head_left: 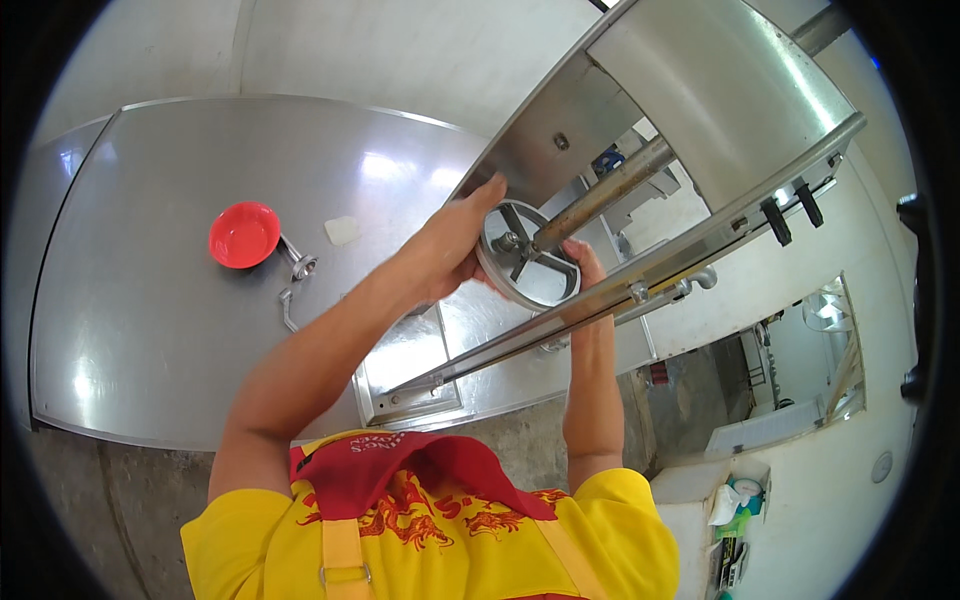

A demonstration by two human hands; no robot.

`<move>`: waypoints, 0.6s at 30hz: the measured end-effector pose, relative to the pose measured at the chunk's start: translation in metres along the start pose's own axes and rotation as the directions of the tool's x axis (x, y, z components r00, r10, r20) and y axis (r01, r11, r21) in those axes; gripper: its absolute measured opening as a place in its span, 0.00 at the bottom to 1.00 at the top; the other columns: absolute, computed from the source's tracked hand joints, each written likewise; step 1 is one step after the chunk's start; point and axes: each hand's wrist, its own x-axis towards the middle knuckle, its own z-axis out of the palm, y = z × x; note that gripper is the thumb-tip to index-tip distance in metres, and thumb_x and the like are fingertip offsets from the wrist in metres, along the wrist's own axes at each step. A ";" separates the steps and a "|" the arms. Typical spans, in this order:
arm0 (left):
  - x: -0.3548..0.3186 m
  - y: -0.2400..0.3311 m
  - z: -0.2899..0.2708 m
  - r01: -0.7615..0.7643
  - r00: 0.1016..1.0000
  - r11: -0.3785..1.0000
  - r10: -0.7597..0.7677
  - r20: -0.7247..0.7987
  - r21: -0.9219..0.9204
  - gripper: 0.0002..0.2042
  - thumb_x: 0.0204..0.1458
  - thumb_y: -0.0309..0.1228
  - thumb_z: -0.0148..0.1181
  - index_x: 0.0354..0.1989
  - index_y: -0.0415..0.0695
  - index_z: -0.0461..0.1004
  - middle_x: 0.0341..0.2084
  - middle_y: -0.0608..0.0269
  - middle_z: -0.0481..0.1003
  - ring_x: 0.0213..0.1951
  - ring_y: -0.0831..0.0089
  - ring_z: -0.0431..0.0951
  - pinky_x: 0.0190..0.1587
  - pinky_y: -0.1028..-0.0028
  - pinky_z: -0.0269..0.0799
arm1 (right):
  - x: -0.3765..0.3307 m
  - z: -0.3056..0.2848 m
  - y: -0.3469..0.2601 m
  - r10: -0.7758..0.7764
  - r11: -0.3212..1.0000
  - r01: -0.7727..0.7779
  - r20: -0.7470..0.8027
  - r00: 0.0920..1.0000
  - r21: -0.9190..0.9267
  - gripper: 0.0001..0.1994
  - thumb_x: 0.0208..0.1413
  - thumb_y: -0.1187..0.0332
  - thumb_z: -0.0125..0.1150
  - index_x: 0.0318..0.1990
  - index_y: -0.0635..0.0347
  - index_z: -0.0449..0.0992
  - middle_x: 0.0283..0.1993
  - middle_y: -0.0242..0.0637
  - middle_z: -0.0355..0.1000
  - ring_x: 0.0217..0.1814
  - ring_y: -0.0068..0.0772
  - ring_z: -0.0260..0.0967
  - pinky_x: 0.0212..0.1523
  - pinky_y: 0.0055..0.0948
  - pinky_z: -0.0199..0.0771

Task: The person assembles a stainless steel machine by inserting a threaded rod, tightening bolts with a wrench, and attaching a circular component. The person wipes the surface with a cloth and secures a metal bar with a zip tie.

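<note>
A round metal wheel-shaped part (528, 258) with spokes sits on the end of a steel shaft (605, 190) inside a tilted stainless machine frame (560, 310). My left hand (455, 245) grips the wheel's left rim, fingers curled over its top edge. My right hand (585, 262) reaches up from below the frame bar and holds the wheel's right rim. Both forearms rise from my yellow shirt and red apron (400, 490).
A red bowl (244, 235) sits on the stainless table (150, 300), with a small metal fitting (300, 265) and a bent metal piece (288, 308) beside it. A pale scrap (342, 230) lies further right. Black-handled levers (785, 212) stand on the frame. Concrete floor lies below.
</note>
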 end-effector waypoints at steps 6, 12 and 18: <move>0.001 -0.037 0.014 -0.166 0.917 0.971 0.217 -0.334 0.173 0.20 0.69 0.45 0.48 0.56 0.40 0.67 0.39 0.59 0.73 0.34 0.73 0.77 0.39 0.70 0.80 | -0.030 0.025 -0.051 0.185 0.874 -0.239 0.166 0.969 0.423 0.23 0.65 0.56 0.59 0.55 0.69 0.75 0.45 0.40 0.81 0.44 0.27 0.78 0.45 0.27 0.80; -0.034 -0.052 0.031 -0.263 0.948 0.961 0.241 -0.210 -0.086 0.20 0.70 0.46 0.49 0.54 0.40 0.65 0.46 0.53 0.75 0.45 0.65 0.82 0.47 0.64 0.83 | -0.050 0.042 -0.055 0.073 0.993 -0.067 -0.067 0.995 0.098 0.21 0.64 0.66 0.59 0.59 0.73 0.74 0.58 0.43 0.76 0.56 0.30 0.74 0.59 0.26 0.74; 0.010 -0.002 0.007 -0.001 0.996 1.000 -0.001 -0.090 -0.017 0.27 0.69 0.53 0.46 0.51 0.36 0.72 0.34 0.51 0.79 0.30 0.58 0.83 0.34 0.59 0.84 | -0.010 0.033 -0.040 0.053 0.994 -0.059 -0.061 0.997 -0.097 0.16 0.66 0.69 0.54 0.56 0.67 0.77 0.53 0.38 0.78 0.53 0.27 0.73 0.58 0.30 0.72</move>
